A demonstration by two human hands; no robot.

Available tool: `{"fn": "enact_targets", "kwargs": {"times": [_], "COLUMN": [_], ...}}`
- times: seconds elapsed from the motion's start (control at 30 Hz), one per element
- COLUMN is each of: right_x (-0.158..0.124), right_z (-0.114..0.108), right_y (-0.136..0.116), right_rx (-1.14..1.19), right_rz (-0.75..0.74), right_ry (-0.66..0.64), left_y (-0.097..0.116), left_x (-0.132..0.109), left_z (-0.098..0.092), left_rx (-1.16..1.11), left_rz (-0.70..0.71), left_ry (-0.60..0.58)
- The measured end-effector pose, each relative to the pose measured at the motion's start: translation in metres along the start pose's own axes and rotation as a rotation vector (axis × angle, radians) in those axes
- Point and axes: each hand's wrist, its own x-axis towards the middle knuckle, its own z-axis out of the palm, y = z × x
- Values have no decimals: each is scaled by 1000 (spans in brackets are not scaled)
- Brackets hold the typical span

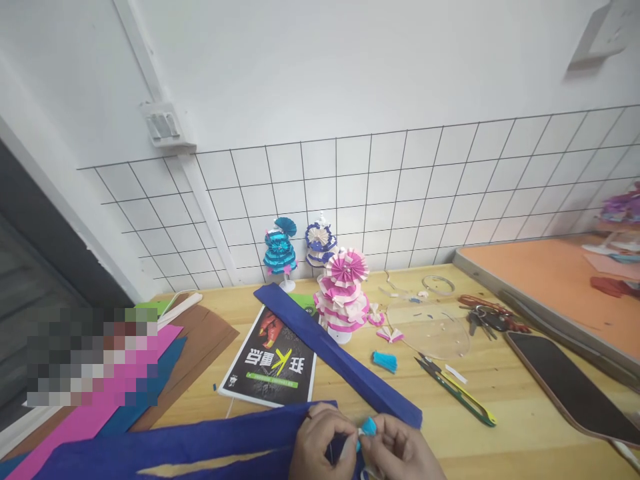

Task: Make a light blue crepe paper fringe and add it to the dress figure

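At the bottom centre, my left hand [324,441] and my right hand [401,448] meet with fingertips pinched around a small bright-blue paper piece [369,425]. It looks gathered in the middle, and a thin whitish strand shows by the left thumb. My fingers hide part of the piece. Under and beside my left hand lie dark-blue paper strips [200,430]. Another long dark-blue strip [340,363] slants across a black-covered book [273,357] toward my right hand. Just beyond the hands is a small blue paper bundle [385,361].
Thread snips [455,392], a phone [575,387] and keys [487,319] lie to the right. A pink-and-white tiered paper ornament [343,293] stands behind the book, near a teal one [280,250] and a blue-and-white one [320,243]. Pink paper [107,400] lies left.
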Motion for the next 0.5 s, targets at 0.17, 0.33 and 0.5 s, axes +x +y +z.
{"fn": "enact_targets", "kwargs": {"times": [0.17,0.33,0.5], "right_x": [0,2,4], "right_z": [1,0,-2], "right_y": [-2,2,8], "right_rx": [31,83,129], "right_rz": [-3,17,50], "right_ry": [30,35,37], "left_y": [0,-4,-5], "left_x": [0,1,-1], "left_z": [1,1,5], "left_rx": [16,116,260], "left_rz": [103,282,358], "left_ry": [9,58,24]}}
